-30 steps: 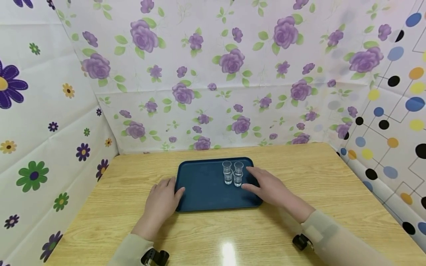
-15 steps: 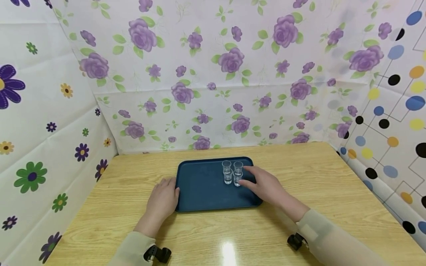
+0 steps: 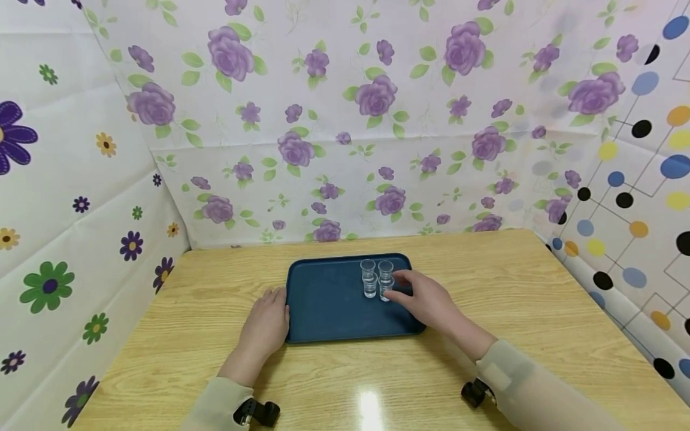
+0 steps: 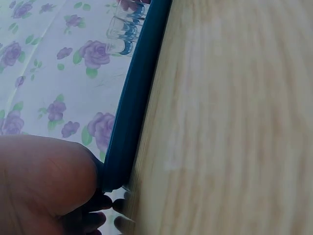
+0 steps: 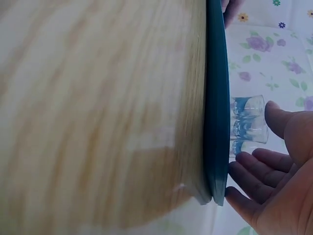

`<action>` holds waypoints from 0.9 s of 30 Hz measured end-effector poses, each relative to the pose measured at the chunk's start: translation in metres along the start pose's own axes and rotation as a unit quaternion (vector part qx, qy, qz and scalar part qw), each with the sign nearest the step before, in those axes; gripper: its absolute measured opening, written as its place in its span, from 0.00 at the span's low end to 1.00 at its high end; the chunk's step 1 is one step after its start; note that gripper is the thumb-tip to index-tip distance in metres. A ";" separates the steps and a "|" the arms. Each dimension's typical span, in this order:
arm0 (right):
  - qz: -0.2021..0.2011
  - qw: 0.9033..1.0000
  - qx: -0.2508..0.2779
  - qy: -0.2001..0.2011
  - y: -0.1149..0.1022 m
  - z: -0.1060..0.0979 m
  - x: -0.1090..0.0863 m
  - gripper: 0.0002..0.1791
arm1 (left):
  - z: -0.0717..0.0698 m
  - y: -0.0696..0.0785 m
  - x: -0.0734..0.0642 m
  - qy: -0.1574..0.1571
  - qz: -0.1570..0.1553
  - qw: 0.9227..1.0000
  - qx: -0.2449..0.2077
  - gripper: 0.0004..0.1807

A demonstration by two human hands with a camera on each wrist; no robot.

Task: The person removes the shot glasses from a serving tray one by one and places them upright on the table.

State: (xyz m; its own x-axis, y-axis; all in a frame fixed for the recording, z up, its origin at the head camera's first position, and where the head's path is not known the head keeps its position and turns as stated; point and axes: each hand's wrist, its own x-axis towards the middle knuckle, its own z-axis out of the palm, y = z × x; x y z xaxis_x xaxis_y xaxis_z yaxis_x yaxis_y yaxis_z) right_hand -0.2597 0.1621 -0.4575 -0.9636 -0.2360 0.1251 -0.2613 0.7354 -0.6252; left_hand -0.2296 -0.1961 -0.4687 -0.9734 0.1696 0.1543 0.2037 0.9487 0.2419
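Observation:
Several small clear shot glasses stand upright in a tight cluster on a dark blue rectangular tray, right of its middle. My right hand comes over the tray's right side. Its thumb and forefinger are spread apart beside the near right shot glass, thumb tip right at it. In the right wrist view the thumb is by a glass rim and the other fingers hang lower, loosely bent. My left hand rests along the tray's left edge, fingers extended and thumb against the rim.
The tray lies on a light wooden table. A white curtain with purple roses hangs behind, and patterned cloths flank both sides. Each wrist wears a small black camera.
My right hand has moved slightly left, its thumb and forefinger coming closer to the near right shot glass. My left thumb has drawn back from over the tray to its rim.

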 end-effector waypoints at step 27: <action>0.032 0.999 0.030 0.018 -0.001 0.010 0.011 0.24 | 0.004 -0.002 -0.002 0.008 0.009 1.000 -0.004 0.27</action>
State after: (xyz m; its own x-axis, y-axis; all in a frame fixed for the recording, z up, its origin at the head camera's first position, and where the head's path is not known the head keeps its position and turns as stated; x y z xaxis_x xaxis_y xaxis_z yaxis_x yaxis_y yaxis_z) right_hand -0.2695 0.1522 -0.4634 -0.9798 -0.1668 0.1104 -0.1970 0.7085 -0.6776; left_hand -0.2289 -0.1975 -0.4728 -0.9675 0.1827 0.1747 0.2226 0.9431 0.2468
